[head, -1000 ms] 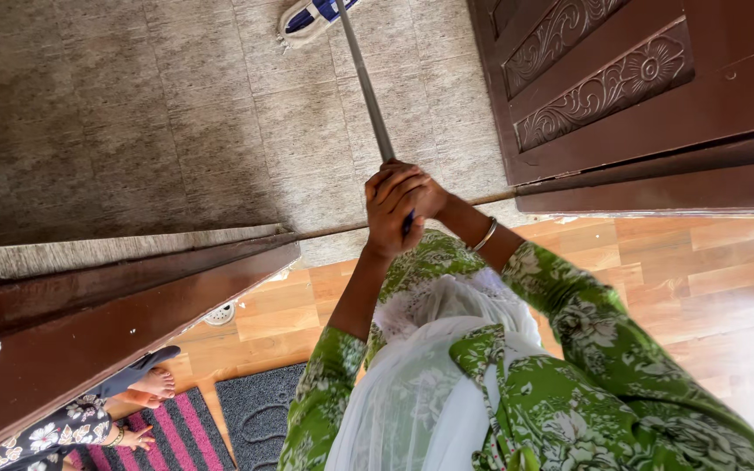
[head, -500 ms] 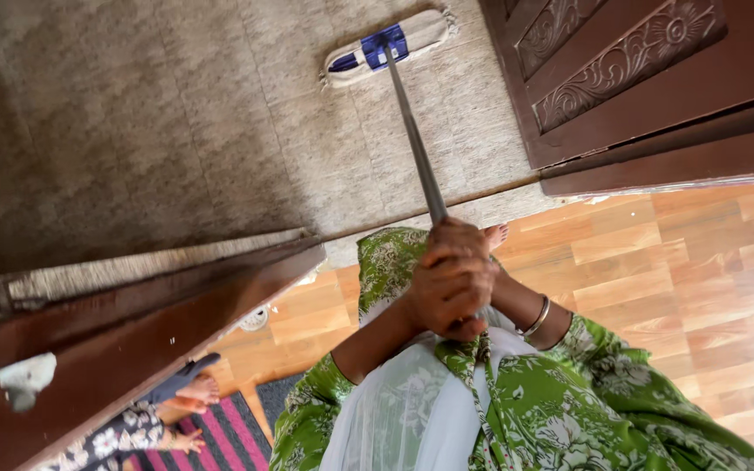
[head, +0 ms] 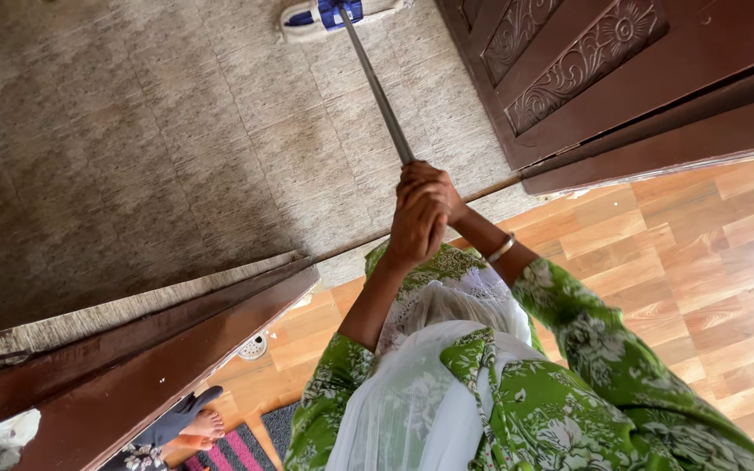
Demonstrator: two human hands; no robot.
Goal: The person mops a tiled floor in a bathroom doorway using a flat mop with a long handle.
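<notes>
Your left hand [head: 416, 228] and right hand [head: 434, 181] are both clamped around the mop handle [head: 377, 87] at frame centre; the mop head [head: 333, 16] rests on grey tiles [head: 133, 157] at the top edge.

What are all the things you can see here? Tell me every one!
mop head: one, white with a blue clip, on the grey floor at the top edge
mop handle: one, grey metal, slanting from the mop head to the hands
grey floor: one, grey tiled, upper left
wooden floor: one, orange-brown planks, right
carved door: one, dark brown, top right
plain door: one, dark brown, lower left
mat: one, pink and dark striped, bottom edge
other person's foot: one, bare, on the mat
bangle: one, silver, on the right wrist
left hand: gripping the handle
right hand: gripping the handle, partly hidden
</notes>
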